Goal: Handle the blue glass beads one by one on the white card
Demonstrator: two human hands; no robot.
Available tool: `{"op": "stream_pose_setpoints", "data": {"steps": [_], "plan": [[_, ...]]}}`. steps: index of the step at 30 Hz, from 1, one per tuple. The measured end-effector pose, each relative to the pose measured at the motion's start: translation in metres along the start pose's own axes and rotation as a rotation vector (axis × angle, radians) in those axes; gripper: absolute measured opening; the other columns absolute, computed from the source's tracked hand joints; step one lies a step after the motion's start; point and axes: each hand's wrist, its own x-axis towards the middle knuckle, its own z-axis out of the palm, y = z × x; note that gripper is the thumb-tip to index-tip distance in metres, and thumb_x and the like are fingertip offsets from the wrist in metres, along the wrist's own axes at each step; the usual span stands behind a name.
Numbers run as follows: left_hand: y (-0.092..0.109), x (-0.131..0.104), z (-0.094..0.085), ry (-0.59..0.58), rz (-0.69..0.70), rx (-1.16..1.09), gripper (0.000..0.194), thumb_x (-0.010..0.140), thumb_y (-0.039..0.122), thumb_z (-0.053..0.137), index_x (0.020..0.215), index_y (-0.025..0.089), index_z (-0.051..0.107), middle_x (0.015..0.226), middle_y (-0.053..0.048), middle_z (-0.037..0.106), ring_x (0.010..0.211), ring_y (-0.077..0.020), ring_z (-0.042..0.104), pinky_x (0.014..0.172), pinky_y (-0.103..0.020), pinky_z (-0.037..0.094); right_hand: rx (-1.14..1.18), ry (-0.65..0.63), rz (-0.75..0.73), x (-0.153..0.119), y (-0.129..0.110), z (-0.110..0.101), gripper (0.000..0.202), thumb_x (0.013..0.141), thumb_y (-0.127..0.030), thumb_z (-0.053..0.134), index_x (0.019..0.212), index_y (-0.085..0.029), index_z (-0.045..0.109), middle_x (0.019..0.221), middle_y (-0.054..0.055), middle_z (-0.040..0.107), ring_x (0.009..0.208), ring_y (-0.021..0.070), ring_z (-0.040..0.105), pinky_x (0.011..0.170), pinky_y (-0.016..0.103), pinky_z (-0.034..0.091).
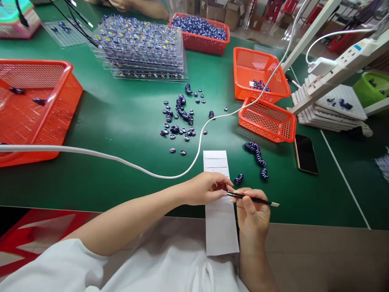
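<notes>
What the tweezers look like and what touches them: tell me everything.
The tweezers look slim and black, with a pale back end. The right hand grips them near-level; two thin prongs, slightly apart, point toward the left hand over the white strip. Material and any left-hand contact are unclear.

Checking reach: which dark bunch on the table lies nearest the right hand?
The short bunch just beyond the right hand; the longer curved row and scattered pieces lie farther.

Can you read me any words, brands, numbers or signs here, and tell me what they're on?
No text here can be read.
White paper strip: thin lines; any small marks are unreadable.
Black tweezers: no lettering discernible.
Power strip: any print is too small to read.
Phone: dark screen.
</notes>
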Motion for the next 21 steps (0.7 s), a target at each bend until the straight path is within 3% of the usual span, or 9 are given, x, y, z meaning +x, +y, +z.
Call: {"op": "stream_pose_setpoints", "data": {"steps": [10,17,21], "plan": [[-0.02,0.0,0.014,0.18,-0.006,0.095,0.02,0.083,0.016,0.063,0.103,0.016,0.06,0.089,-0.003,0.075,0.07,-0.0112,0.063,0.068,-0.023,0.049,0.017,-0.002,0.028,0.0,0.002,0.003,0.007,0.086,-0.029,0.072,0.089,-0.026,0.067,0.087,-0.001,0.073,0.064,0.0152,0.07,0.078,0.043,0.06],[-0.02,0.003,0.011,0.198,-0.038,0.092,0.02,0.081,0.024,0.07,0.1,0.016,0.068,0.077,-0.001,0.069,0.066,-0.0109,0.061,0.064,-0.021,0.05,-0.362,0.289,-0.098,0.002,-0.003,-0.016,0.011,0.081,-0.024,0.076,0.084,-0.018,0.067,0.082,0.002,0.073,0.056,0.0133,0.067,0.057,0.03,0.058],[-0.022,0.004,0.012,0.207,-0.035,0.107,0.022,0.081,0.023,0.07,0.101,0.016,0.07,0.08,-0.002,0.071,0.067,-0.0113,0.063,0.066,-0.022,0.051,-0.476,0.292,-0.092,-0.003,0.004,-0.021,0.01,0.082,-0.025,0.075,0.084,-0.017,0.069,0.081,0.003,0.072,0.053,0.0109,0.064,0.052,0.026,0.054]]}}
